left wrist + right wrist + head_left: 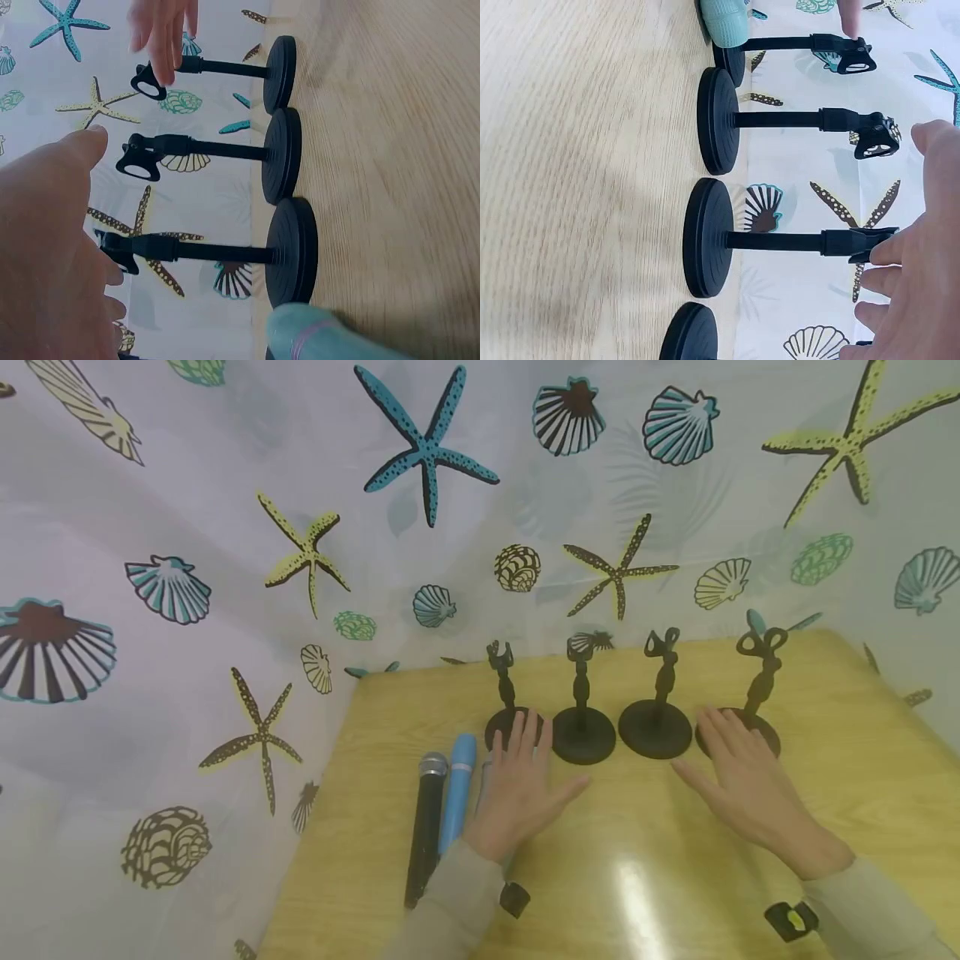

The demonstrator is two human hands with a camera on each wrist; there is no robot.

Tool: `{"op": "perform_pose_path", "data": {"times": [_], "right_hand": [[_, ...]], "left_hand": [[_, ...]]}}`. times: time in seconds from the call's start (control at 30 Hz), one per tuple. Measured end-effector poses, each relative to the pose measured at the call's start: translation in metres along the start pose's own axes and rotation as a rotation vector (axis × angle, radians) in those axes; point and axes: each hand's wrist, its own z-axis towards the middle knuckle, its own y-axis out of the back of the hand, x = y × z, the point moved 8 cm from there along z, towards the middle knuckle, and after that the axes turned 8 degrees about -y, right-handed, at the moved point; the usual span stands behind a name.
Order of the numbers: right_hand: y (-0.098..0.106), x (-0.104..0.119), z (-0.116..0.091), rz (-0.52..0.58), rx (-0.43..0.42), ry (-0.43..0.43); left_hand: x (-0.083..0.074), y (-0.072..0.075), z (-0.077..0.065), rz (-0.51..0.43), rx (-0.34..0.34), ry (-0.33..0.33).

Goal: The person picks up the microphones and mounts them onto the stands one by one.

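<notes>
The left hand and the right hand are held palm down over the counter, fingers straight and spread, neither holding anything. Whether any fingertip touches a stand base cannot be told.

The microphones lie to the left of the left fingers, so that hand is much the nearer. The blue microphone is closer to it, its near end hidden by the sleeve; the black microphone lies farther out. A third slim one is mostly hidden under the left hand. Their long axes run away from the person, roughly along the left forearm, heads outward.

Four upright stands make a row ahead of the fingers: the leftmost stand beyond the left fingers, the second stand and third stand between the hands, the rightmost stand beyond the right fingers. Their bases sit close side by side.

Past the row, the counter's back edge meets a patterned cloth. Counter stretches between the hands and nearer the person, which seems the easiest room for moving sideways.
</notes>
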Motion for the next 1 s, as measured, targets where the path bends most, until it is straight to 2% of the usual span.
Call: {"op": "perform_pose_path", "data": {"times": [0.13,0.33,0.5,0.7,0.83,1.0], "right_hand": [[-0.005,0.001,0.011,0.031,0.027,-0.009],[-0.012,-0.006,0.027,0.063,0.073,-0.050],[-0.022,-0.015,0.039,0.112,0.140,-0.109],[-0.038,-0.028,0.055,0.158,0.185,-0.151],[-0.049,-0.035,0.068,0.202,0.183,-0.144],[-0.059,-0.043,0.083,0.220,0.173,-0.133]], "left_hand": [[-0.010,-0.007,0.011,-0.081,0.018,-0.010],[-0.028,-0.013,0.024,-0.097,0.010,-0.067],[-0.045,-0.019,0.037,-0.169,0.033,-0.112],[-0.060,-0.041,0.059,-0.221,0.052,-0.137],[-0.068,-0.057,0.074,-0.207,0.078,-0.152],[-0.076,-0.070,0.091,-0.164,0.132,-0.153]]}}
